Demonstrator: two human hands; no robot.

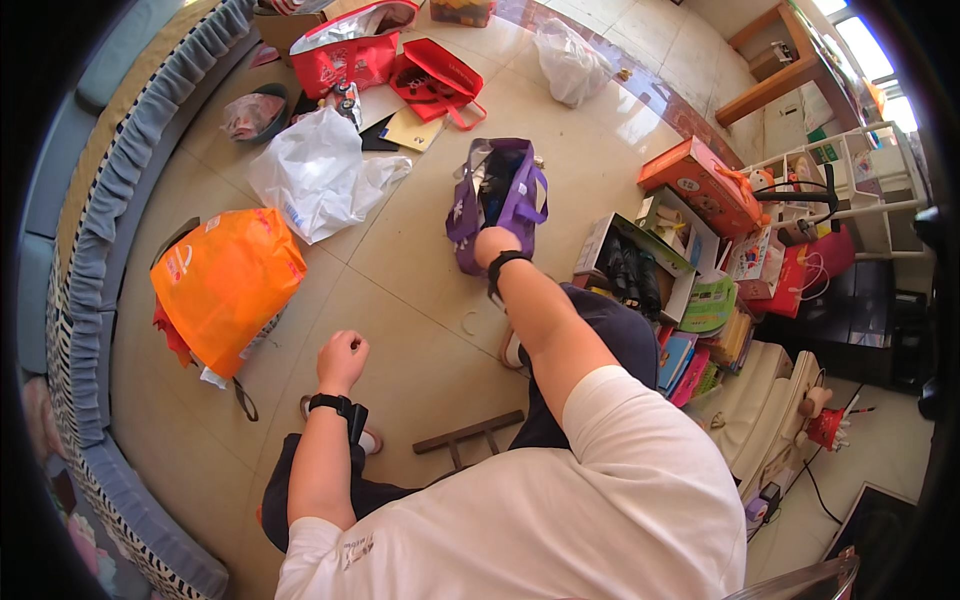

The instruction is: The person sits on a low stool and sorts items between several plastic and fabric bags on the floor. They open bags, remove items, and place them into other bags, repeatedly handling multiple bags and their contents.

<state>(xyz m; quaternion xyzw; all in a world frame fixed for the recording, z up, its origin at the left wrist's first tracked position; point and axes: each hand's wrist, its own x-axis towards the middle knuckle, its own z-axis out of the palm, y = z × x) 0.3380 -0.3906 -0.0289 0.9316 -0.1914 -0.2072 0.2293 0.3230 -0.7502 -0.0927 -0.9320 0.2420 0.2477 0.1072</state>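
A purple fabric tote bag (465, 202) stands on the tiled floor in front of me, its top open and dark items (501, 174) inside. My right hand (496, 246) is at the bag's near rim, the wrist wearing a black strap. Its fingertips are hidden, so I cannot tell what they grip. My left hand (343, 361) hovers over the floor with curled fingers and nothing visible in it. Nearest to that hand is an orange plastic bag (232, 289), lying to its left. A crumpled white plastic bag (319, 169) rests farther up, left of the purple bag.
Red bags (439, 82) and a yellow envelope (412, 129) lie at the far side. Blue sofa seating (154, 487) lines the left. Open boxes (637, 262), books (677, 358) and a white rack (862, 187) crowd the right. A wooden stool (469, 433) stands below me.
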